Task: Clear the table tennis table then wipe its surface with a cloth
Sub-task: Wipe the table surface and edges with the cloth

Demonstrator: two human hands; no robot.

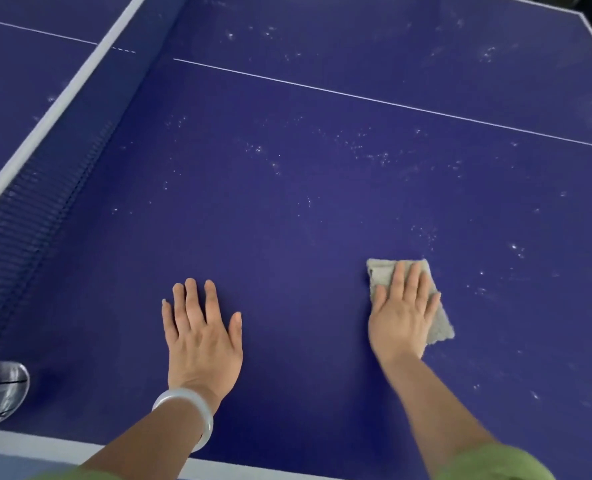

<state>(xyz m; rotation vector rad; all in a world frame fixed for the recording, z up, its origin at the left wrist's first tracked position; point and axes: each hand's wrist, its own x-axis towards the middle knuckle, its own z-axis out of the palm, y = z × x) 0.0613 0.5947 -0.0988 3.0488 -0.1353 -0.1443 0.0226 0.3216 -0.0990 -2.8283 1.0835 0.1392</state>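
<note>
blue table tennis table [287, 188] speckled with white dust fills the view, its net [35, 209] at left. right hand [403, 317] presses flat, fingers straight, on a beige cloth [381, 273] near the front edge. left hand [203, 336] rests open and empty on the bare surface.

A games room, by its blue table tennis table [287, 220] and net [28, 216]
</note>
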